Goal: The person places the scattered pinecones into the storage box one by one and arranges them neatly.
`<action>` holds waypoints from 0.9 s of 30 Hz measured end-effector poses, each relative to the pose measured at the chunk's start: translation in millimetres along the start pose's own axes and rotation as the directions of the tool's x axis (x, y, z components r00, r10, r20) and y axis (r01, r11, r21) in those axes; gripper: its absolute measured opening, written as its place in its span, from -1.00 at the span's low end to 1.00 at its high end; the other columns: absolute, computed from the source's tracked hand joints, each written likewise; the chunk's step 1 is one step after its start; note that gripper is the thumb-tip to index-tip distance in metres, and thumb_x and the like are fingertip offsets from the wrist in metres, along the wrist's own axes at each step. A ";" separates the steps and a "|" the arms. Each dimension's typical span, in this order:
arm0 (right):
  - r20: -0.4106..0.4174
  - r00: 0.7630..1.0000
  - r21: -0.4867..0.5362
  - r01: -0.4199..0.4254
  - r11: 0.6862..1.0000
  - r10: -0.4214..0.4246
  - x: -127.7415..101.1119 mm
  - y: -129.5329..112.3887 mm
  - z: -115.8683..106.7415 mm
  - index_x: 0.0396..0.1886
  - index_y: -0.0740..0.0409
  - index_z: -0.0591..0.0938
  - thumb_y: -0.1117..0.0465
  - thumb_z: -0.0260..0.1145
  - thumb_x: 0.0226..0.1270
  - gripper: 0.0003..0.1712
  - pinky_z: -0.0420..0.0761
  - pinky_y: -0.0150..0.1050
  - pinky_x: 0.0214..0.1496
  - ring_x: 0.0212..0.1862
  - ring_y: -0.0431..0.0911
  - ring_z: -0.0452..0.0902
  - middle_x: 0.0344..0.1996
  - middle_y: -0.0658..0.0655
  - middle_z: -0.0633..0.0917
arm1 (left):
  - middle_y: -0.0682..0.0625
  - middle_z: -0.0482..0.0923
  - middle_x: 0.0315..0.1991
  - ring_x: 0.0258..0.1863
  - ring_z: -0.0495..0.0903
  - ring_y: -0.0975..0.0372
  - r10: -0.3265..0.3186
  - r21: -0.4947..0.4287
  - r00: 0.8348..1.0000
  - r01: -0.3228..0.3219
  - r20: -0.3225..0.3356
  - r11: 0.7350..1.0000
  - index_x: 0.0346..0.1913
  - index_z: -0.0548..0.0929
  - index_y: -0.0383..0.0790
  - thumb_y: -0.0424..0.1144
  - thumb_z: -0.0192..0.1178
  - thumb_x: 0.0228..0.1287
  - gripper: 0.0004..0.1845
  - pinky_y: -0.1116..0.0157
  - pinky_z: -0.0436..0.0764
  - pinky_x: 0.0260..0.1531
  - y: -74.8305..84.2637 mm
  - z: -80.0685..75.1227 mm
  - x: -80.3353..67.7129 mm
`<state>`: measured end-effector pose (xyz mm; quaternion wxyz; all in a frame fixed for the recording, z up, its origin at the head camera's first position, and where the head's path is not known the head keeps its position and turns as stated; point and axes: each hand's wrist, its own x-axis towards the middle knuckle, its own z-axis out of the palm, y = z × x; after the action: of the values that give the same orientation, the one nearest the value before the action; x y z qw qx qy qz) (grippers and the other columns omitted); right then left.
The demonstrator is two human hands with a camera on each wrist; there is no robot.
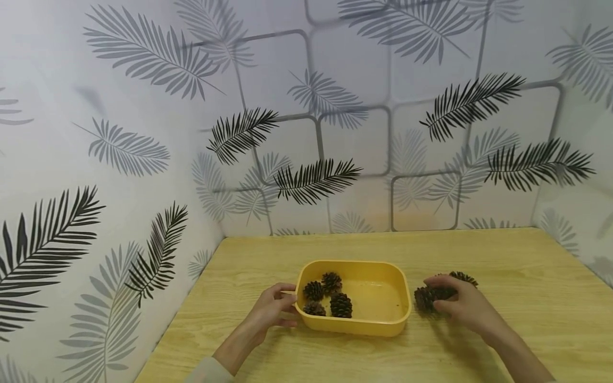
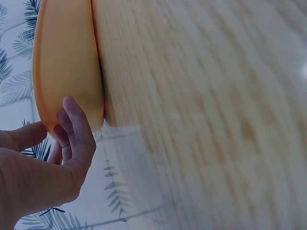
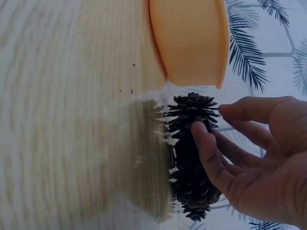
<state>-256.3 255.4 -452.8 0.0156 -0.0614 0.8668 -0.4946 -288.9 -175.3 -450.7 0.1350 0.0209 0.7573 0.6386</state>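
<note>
A yellow plastic bin (image 1: pixel 354 325) sits on the table, with several brown pine cones (image 1: pixel 341 305) in its left part. At the bin's left end my left hand (image 1: pixel 272 311) holds the rim and outer wall, its fingers curled against the corner in the left wrist view. Right of the bin, my right hand (image 1: pixel 466 303) has thumb and fingers around a dark pine cone (image 3: pixel 192 112). More pine cones (image 1: pixel 463 277) lie just behind that one, partly hidden by the hand.
The pale wood-grain table (image 1: pixel 258 266) runs back to a wall (image 1: pixel 364 202) patterned with feathery leaves and lines. Another patterned wall (image 1: pixel 115 213) borders the left side. A few dark crumbs (image 3: pixel 132 91) lie on the tabletop near the bin.
</note>
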 end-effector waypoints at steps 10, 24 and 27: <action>-0.014 0.998 -0.123 0.054 0.991 -0.056 -1.8 0.6 8.6 0.25 0.34 0.61 0.39 0.49 0.21 -0.42 0.77 -0.18 -0.25 -0.24 0.00 0.68 0.13 0.47 0.64 | -0.31 0.50 0.05 -0.15 0.67 0.06 0.005 0.006 1.000 -0.005 0.003 1.000 0.40 0.43 -0.41 -0.25 0.15 0.59 -0.53 0.11 0.84 -0.21 -1.5 -0.2 1.7; -0.039 0.998 -0.281 0.037 0.959 -0.050 5.4 -4.1 26.2 0.13 0.31 0.57 0.14 0.61 0.19 -0.40 0.73 0.23 -0.01 0.10 0.34 0.62 0.06 0.40 0.68 | -0.27 0.51 0.05 -0.16 0.67 0.08 -0.014 -0.014 1.000 0.014 0.001 1.000 0.38 0.46 -0.38 -0.27 0.14 0.59 -0.57 0.16 0.84 -0.21 0.6 -0.1 -1.6; -0.058 0.997 -0.284 0.025 0.959 -0.043 3.5 -6.2 28.0 0.09 0.31 0.55 0.17 0.58 0.22 -0.45 0.74 0.20 -0.03 0.07 0.33 0.64 0.03 0.40 0.69 | -0.28 0.51 0.05 -0.15 0.67 0.06 -0.015 -0.014 1.000 0.015 0.004 1.000 0.38 0.46 -0.38 -0.27 0.14 0.59 -0.57 0.16 0.84 -0.21 1.2 0.2 -1.5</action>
<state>-256.7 228.0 -461.6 -0.0295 -0.0621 0.9275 -0.3675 -287.5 -175.2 -449.3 0.1413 0.0155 0.7528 0.6428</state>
